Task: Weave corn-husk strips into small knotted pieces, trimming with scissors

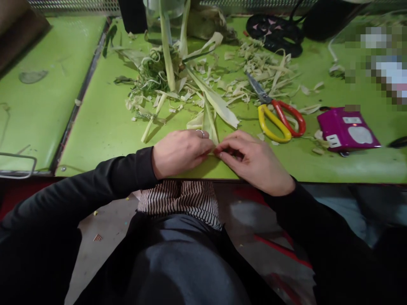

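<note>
My left hand [179, 151] and my right hand [254, 159] meet at the near edge of the green table [104, 127]. Both are closed, fingertips pinching the near end of a pale green leaf strip [210, 123] that runs away from me between them. A ring shows on a left finger. Longer leaf blades [219, 103] lie just beyond the hands. Both sleeves are black.
Scissors with one yellow and one red handle [276, 118] lie right of the hands. A magenta box [346, 131] sits further right. Several leaf scraps [263, 67] and a tangle of cuttings [152, 80] cover the middle. A jar [165, 21] holding stalks stands at the back.
</note>
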A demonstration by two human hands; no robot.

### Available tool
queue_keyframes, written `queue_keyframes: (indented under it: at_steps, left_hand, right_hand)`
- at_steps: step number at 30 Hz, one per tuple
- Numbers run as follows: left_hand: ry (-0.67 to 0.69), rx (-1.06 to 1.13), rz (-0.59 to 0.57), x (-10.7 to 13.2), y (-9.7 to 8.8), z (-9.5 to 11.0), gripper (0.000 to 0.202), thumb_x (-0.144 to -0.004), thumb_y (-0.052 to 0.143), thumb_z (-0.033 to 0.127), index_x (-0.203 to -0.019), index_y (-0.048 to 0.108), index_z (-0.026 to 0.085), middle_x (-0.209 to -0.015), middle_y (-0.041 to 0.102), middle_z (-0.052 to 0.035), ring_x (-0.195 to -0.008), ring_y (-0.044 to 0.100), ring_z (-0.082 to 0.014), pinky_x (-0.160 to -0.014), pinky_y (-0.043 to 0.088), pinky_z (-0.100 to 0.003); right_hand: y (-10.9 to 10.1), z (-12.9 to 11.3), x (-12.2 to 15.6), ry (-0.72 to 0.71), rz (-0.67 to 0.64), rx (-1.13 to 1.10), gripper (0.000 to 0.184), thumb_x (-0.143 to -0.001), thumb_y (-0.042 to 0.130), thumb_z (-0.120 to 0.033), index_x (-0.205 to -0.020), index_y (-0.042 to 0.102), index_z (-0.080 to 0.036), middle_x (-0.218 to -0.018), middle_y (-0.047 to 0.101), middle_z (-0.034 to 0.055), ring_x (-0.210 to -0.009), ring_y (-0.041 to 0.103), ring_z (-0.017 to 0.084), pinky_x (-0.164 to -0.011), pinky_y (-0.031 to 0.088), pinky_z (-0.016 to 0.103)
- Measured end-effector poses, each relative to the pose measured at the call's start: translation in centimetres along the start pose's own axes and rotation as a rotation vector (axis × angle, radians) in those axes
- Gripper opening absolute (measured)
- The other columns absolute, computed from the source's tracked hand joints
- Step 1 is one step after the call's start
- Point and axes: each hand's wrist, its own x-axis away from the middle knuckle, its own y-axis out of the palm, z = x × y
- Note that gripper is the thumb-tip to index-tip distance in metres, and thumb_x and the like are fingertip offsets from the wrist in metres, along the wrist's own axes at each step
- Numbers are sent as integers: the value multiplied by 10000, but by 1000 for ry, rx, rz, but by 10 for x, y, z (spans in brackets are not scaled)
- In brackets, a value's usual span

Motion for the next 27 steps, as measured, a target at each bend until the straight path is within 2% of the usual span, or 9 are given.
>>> queue_keyframes:
  at_steps: [4,9,13,17,22,27]
  left_hand:
    - [-16,-75,-13,-3,1,6,245,-907,467,147,-927,710,119,-847,672,-79,-720,605,-141,-560,409,-222]
    - [-92,-34,-39,-3,4,8,223,-908,481,163,-937,699,121,-882,672,-81,-700,611,-148,-554,420,-240]
    - [-130,-6,-7,-1,6,8,242,-925,469,203,-923,697,122,-876,673,-87,-724,631,-159,-569,442,-247]
    - [-226,11,1,-2,6,10,244,-917,480,230,-914,697,119,-874,683,-99,-757,647,-176,-621,472,-269]
    - [-352,95,-77,-7,3,8,183,-857,534,233,-884,695,151,-860,705,-66,-760,648,-188,-678,485,-307]
    - [-387,78,-131,-12,-3,3,212,-851,536,276,-865,707,152,-869,722,-67,-763,655,-199,-662,465,-302]
  right_hand:
    - [0,1,-1,-35,0,8,100,-868,577,-146,-860,674,-168,-851,649,46,-671,594,148,-592,459,285]
    - [2,2,3,-73,16,66,114,-905,570,-221,-885,670,-171,-870,654,60,-733,618,178,-653,490,311]
    - [5,-1,5,-162,19,280,223,-979,468,-246,-908,658,-153,-878,656,83,-821,626,208,-698,492,319]
    - [9,-3,6,-213,32,438,309,-1018,389,-270,-906,642,-133,-847,640,92,-816,609,216,-704,475,323]
    - [10,-5,5,-96,-22,436,307,-1017,393,-307,-888,626,-154,-856,631,84,-777,597,211,-684,452,328]
    - [3,-11,-4,102,-132,367,221,-970,481,-303,-872,624,-165,-905,632,87,-814,609,227,-683,435,340]
